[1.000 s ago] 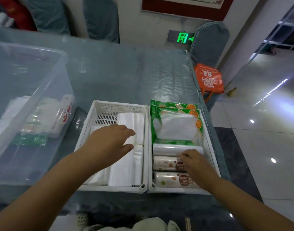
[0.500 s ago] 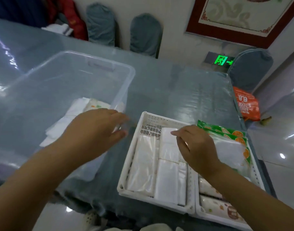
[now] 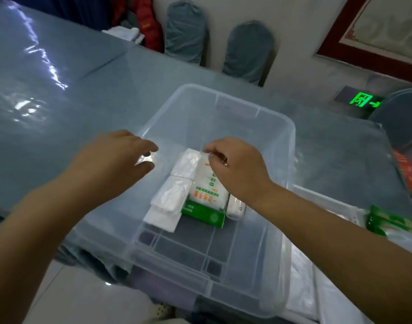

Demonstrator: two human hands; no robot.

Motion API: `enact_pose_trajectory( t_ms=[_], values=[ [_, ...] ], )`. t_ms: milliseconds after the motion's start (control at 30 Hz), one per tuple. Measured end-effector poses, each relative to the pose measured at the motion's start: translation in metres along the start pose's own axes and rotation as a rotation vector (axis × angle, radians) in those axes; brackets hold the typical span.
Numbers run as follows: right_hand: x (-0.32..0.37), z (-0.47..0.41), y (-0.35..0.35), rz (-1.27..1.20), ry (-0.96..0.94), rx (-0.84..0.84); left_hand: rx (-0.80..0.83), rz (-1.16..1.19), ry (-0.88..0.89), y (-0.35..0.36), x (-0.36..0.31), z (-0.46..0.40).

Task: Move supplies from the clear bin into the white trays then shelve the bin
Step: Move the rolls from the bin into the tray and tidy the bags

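Both my hands are down over the clear bin (image 3: 279,127), which sits on the blue surface (image 3: 60,101) close to me so I can reach in from above. My right hand (image 3: 237,169) has its fingers (image 3: 211,152) nipped on the top edge of the green-printed packet (image 3: 207,192). My left hand (image 3: 111,160) hangs beside the white folded bags (image 3: 174,195), fingers loosely spread, empty. The white tray (image 3: 354,206) waits just right of the bin.
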State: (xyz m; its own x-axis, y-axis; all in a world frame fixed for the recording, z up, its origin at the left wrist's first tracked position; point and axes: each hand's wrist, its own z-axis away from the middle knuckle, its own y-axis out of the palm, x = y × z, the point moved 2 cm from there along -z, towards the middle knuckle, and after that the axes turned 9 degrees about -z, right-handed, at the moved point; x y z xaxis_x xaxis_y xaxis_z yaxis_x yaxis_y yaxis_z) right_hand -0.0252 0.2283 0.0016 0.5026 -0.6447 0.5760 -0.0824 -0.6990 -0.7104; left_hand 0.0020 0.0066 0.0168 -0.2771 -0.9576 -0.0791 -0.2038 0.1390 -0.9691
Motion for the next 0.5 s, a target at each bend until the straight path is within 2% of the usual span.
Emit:
enact_pose_trajectory(
  t_ms=[133, 267, 367, 500],
  values=[
    [-0.027, -0.028, 0.071, 0.120, 0.331, 0.300, 0.079, -0.011, 0.062, 0.016, 0.026, -0.008],
    [-0.054, -0.023, 0.119, 0.378, 0.464, 0.586, 0.073, 0.059, 0.111, 0.029, 0.037, -0.006],
    [-0.066, -0.014, 0.148, 0.296, 0.613, 0.572, 0.049, 0.127, 0.095, 0.034, 0.042, -0.005],
    [-0.074, -0.019, 0.175, 0.073, 0.877, 0.347, 0.053, 0.155, 0.085, 0.037, 0.045, -0.006]
  ],
)
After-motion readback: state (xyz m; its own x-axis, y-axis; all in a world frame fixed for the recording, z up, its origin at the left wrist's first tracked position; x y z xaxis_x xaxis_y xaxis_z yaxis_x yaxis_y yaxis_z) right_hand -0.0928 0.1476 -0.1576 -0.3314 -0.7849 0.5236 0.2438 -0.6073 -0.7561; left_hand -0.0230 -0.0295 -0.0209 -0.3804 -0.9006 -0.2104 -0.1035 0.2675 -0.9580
